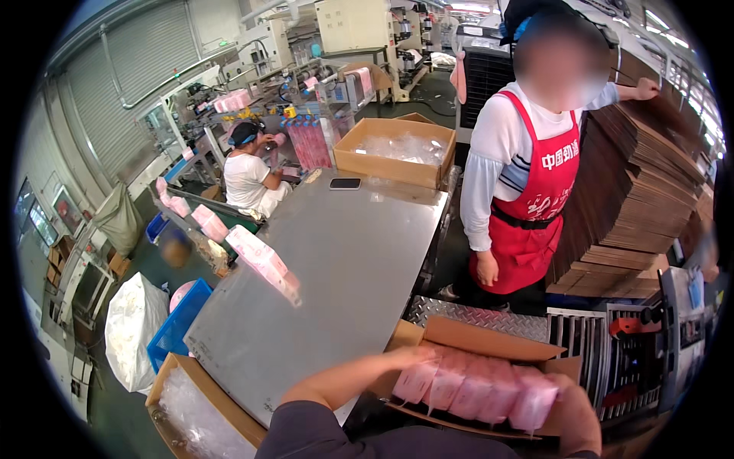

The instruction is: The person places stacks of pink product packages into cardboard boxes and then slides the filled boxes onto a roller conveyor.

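An open cardboard carton point(501, 336) stands low at the right front, its flaps folded out. A row of several pink soft plastic packs point(478, 386) sits in its opening, packed side by side. My left hand point(413, 358) presses against the left end of the row. My right hand point(567, 390) is at the right end, its fingers around the last pack. The row is gripped between my two hands, though some fingers are hidden by the packs.
A metal table point(344, 252) holds a line of pink packs point(264, 264), a phone point(345, 183) and a carton of clear bags point(397, 164). A co-worker in a red apron point(535, 203) stands beside stacked cardboard point(627, 183); another sits further back. A roller conveyor point(577, 344) lies to the right.
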Motion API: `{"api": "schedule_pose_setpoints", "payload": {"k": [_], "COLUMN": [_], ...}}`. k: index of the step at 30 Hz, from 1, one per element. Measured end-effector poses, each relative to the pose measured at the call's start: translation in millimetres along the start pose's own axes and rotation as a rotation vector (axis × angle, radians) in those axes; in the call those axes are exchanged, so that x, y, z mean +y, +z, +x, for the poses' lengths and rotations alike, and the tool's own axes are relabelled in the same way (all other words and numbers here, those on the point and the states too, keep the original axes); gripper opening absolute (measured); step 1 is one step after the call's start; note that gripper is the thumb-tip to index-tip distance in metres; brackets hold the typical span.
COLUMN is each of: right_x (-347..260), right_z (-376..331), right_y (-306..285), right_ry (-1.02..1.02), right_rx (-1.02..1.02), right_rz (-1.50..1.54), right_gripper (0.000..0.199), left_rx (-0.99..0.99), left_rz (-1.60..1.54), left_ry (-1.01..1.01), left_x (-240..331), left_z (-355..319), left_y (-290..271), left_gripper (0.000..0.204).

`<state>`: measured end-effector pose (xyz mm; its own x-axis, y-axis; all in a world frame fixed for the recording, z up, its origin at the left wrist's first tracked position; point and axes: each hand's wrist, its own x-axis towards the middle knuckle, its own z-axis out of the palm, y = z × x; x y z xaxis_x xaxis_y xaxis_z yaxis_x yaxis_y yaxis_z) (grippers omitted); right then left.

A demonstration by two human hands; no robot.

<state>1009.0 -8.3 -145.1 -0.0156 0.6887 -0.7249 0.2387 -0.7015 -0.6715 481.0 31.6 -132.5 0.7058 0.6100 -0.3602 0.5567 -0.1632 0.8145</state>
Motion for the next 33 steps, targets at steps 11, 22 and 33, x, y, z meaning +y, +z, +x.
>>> {"api": "schedule_pose_setpoints", "payload": {"k": [11,22,33], "right_x": [101.1,170.3,-190.6], "right_z": [44.7,41.6,-21.9], "right_y": [99.0,156.3,337.1], "right_ry": [-0.95,-1.368,-0.968], "right_rx": [-0.18,0.227,-0.532], "right_rz": [-1.756,-1.905,-0.866], "right_gripper": [0.078,0.071,0.041], "left_rx": [-0.203,0.072,1.151], "left_rz": [0.555,0.115,0.631], "left_ry": [-0.084,-0.08,-0.82], "left_x": [1.7,9.7,-49.1], "left_z": [18.8,-14.6,-227.7], "left_y": [93.4,101.4,-252.6], "left_gripper": [0.096,0.067,0.062]}}
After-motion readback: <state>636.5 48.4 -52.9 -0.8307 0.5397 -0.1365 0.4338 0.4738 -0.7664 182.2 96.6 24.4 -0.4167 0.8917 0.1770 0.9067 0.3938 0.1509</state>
